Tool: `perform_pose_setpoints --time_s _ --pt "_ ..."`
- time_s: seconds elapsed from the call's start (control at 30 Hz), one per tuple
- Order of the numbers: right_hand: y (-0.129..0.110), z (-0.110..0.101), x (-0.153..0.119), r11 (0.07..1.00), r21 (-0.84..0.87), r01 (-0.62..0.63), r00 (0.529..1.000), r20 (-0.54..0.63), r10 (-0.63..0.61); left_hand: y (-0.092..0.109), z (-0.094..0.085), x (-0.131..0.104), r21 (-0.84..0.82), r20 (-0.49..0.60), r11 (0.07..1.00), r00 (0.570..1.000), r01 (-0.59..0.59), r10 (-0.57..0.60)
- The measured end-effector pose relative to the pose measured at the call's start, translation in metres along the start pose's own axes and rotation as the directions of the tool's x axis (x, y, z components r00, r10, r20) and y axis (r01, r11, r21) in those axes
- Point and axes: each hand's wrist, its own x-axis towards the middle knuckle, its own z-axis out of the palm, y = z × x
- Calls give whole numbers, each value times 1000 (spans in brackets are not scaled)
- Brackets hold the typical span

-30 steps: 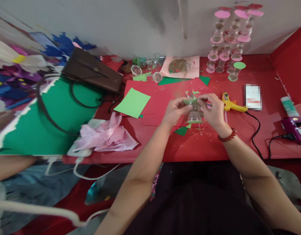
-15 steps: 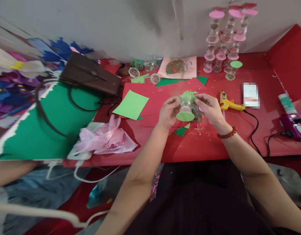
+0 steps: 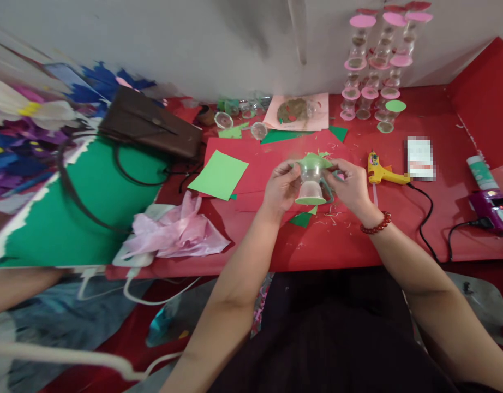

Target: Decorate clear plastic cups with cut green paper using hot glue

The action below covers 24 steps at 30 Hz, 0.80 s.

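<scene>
- One clear hourglass [image 3: 311, 188] is mid-frame, pinched between the left hand [image 3: 280, 186] and right hand [image 3: 350, 183].
- Yellow glue gun [image 3: 385, 173] lies right of centre.

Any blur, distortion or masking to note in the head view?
Head view: flowers at the left edge look soft; a white item at right is pixelated; the clear plastic piece held by the left hand and right hand reads fairly well.

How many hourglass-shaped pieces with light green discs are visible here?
2. One hourglass piece is held between the left hand and right hand; another piece stands before the pink-topped towers. More may be hidden among the cups farther left.
</scene>
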Motion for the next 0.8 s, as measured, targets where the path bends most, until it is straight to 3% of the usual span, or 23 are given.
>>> perform_pose_setpoints --time_s 0.17,0.27,0.37,0.5,0.67,0.8 --pt "5 -6 1 969 -117 216 972 -66 -224 6 4 -3 68 101 995 993 -72 65" --pt "9 -9 3 939 -189 289 950 -65 -305 9 9 -4 110 129 994 992 -14 0" --pt "14 -10 4 914 -275 297 945 -52 -323 9 12 -5 135 148 989 986 53 -73" --pt "15 -6 2 894 -331 303 939 -56 -339 5 13 -6 126 150 990 985 61 -80" --pt "6 -3 1 950 -195 244 957 -111 -268 2 6 -4 80 132 987 980 139 -148" --pt "-1 -1 0 977 -55 206 969 -124 -212 1 -2 -3 75 122 990 985 115 -124"
